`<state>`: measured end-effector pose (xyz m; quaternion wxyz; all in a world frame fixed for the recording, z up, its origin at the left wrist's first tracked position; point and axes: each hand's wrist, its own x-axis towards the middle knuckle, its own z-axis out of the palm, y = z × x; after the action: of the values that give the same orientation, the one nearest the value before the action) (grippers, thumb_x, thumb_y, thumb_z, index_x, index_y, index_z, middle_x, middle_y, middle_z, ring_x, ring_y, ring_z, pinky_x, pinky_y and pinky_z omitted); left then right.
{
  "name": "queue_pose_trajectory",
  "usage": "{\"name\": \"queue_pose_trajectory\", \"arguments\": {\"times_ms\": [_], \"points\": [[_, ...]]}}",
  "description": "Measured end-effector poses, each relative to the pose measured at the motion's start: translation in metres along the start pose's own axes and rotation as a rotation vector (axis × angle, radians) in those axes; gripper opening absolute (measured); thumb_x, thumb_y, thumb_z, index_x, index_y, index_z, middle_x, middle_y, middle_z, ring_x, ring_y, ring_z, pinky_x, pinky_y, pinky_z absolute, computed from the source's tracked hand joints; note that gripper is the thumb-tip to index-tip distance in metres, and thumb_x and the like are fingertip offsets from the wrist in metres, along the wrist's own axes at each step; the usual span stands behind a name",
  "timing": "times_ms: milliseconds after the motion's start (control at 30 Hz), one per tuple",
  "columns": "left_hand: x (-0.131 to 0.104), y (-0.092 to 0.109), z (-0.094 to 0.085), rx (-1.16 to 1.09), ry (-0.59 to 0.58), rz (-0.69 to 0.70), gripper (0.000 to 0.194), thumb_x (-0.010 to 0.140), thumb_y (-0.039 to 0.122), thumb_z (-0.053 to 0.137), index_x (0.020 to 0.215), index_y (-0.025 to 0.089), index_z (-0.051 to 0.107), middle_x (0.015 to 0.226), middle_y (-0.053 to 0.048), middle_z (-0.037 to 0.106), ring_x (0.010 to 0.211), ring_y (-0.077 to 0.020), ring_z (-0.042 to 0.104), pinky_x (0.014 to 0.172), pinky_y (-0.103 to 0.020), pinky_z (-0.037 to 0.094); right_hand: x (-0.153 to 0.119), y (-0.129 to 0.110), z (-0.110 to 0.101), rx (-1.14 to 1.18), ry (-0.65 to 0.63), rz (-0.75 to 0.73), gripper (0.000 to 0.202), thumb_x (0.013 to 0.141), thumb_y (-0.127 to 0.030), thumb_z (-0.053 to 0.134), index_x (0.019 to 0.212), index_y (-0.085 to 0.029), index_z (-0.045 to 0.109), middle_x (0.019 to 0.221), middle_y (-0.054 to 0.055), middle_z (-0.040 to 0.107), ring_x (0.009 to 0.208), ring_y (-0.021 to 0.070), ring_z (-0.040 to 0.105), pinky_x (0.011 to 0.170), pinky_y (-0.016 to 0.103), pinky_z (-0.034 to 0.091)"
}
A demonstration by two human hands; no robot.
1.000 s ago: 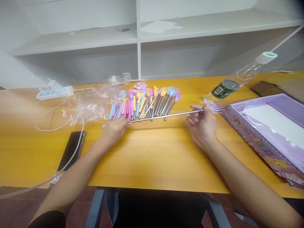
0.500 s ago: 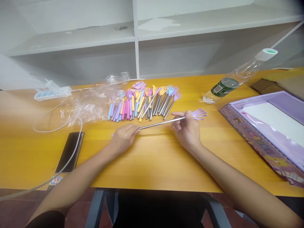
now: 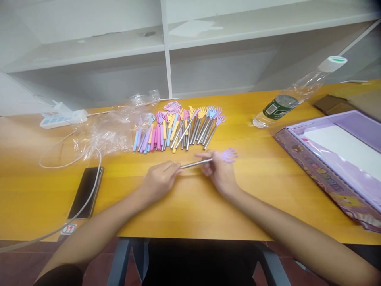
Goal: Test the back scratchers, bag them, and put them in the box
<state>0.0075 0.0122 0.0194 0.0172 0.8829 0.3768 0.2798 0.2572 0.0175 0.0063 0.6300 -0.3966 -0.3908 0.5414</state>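
A telescopic back scratcher (image 3: 196, 163) with a metal rod and a purple claw head spans my two hands above the table. My left hand (image 3: 161, 179) is closed round its handle end, which the fingers hide. Close to the claw, my right hand (image 3: 222, 173) pinches the rod, with some fingers loosely curled. Beyond the hands lies a row of back scratchers (image 3: 196, 131) in purple, yellow, blue and pink, some with coloured handles and others showing bare metal rods. A small pink packet (image 3: 172, 107) rests at the back of the row.
Crumpled clear plastic wrap (image 3: 113, 135) and a power strip (image 3: 63, 116) lie on the left. Nearer is a phone (image 3: 86, 192) with a white cable (image 3: 97, 178) across it. At right stand a water bottle (image 3: 281, 106) and an open purple box (image 3: 315, 171).
My right hand has moved left toward my left hand, and the exposed metal rod between them has become shorter. Both hands still hold the back scratcher.
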Motion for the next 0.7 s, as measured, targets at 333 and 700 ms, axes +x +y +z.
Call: {"name": "queue_pose_trajectory", "arguments": {"times_ms": [333, 700], "points": [[-0.002, 0.021, 0.005, -0.054, 0.005, -0.002, 0.022, 0.113, 0.026, 0.050, 0.109, 0.018, 0.070, 0.082, -0.004, 0.070, 0.070, -0.0161, 0.066, 0.066, -0.029, 0.051, -0.028, 0.014, 0.018, -0.164, -0.257, 0.034, 0.061, 0.110, -0.068, 0.043, 0.110, -0.022, 0.083, 0.070, 0.001, 0.047, 0.056, 0.0119, 0.041, 0.053, 0.029, 0.037], [-0.001, -0.003, -0.005, -0.031, -0.040, -0.009, 0.018, 0.112, 0.030, 0.055, 0.113, 0.019, 0.069, 0.095, -0.004, 0.075, 0.082, -0.0155, 0.072, 0.075, -0.027, 0.052, -0.018, 0.014, 0.015, -0.184, -0.344, 0.212, 0.060, 0.099, -0.079, 0.055, 0.096, -0.020, 0.066, 0.066, -0.002, 0.043, 0.052, 0.0113, 0.034, 0.049, 0.029, 0.024]]}}
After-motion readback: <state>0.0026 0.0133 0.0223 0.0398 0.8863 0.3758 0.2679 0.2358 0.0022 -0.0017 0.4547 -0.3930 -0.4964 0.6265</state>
